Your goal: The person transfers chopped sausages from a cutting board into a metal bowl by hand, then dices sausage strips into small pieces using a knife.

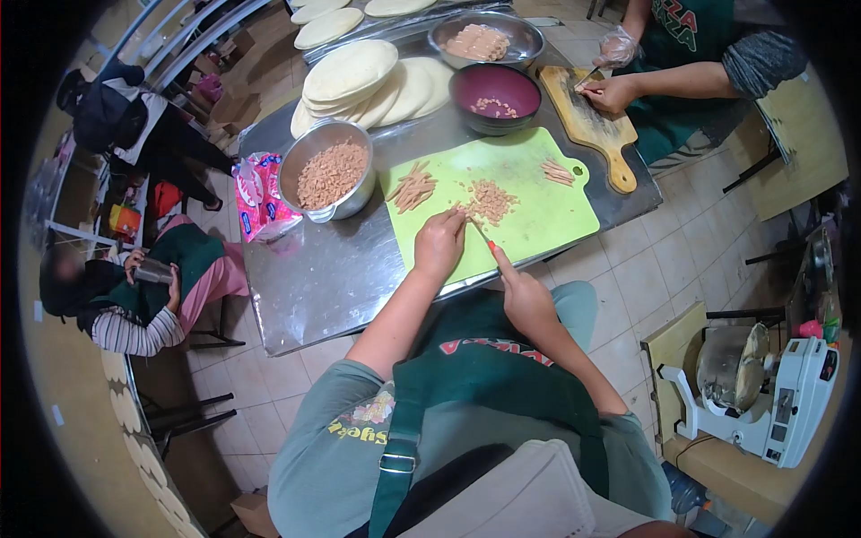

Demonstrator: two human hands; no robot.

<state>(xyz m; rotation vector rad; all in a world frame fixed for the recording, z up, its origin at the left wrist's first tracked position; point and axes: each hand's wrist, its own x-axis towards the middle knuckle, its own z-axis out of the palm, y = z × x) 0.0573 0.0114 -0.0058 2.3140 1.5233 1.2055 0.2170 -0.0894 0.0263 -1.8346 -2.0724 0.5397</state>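
Note:
My right hand [530, 307] is closed around the red handle of a knife [491, 245], its forefinger stretched along it and the blade pointing to the far left. My left hand [439, 244] is curled on the green cutting board [547, 213], its fingertips pressed on sausage strips beside the blade; the palm hides most of them. Just beyond the blade lies a heap of chopped sausage [491, 203]. Uncut sausage strips [412, 186] lie at the board's left, with a few more strips [557, 172] near its right end.
Behind the board stand a pot of chopped sausage [332, 177], a purple bowl [495, 81] and a steel bowl [444, 36]. Flat dough rounds [350, 73] are stacked at the back. A co-worker's hands [612, 90] cut on a wooden board [587, 117]. A pink packet [261, 199] lies left.

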